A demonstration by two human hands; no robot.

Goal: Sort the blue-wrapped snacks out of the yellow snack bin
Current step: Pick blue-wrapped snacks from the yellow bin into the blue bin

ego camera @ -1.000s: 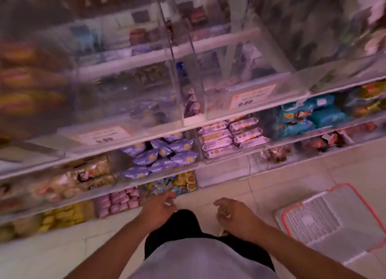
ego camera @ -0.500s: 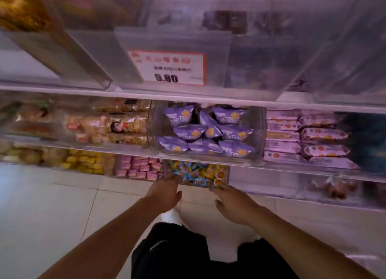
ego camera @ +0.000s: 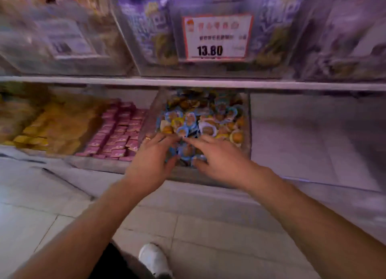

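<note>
The fingers (ego camera: pixel 167 137) of the left hand (ego camera: pixel 149 164) are spread loosely and curl down onto the front of the snack heap, and those of the right hand (ego camera: pixel 221 159) are likewise splayed, tips nearly meeting the left ones over the pile; whether either has pinched a packet yet I cannot tell, since blur and the hands themselves hide the contact. Beneath them lie the blue-wrapped snacks (ego camera: pixel 190 120), small round packets mixed among yellow-wrapped ones (ego camera: pixel 237 135) in a clear bin (ego camera: pixel 248 136) on the lowest shelf, the blue ones thickest at the front and left. They look light and crinkly, probably slippery film over a soft or brittle core, so a gentle pinch at a wrapper's rim between thumb and forefinger should lift one without crushing it or dragging neighbours along. Just beside the bin on the left sit pink packets (ego camera: pixel 119 132) in rows, then yellow packets (ego camera: pixel 52 130) farther left. Above, a price tag (ego camera: pixel 217 36) fronts a bin of purple bags, and the tiled floor (ego camera: pixel 208 226) lies below.
</note>
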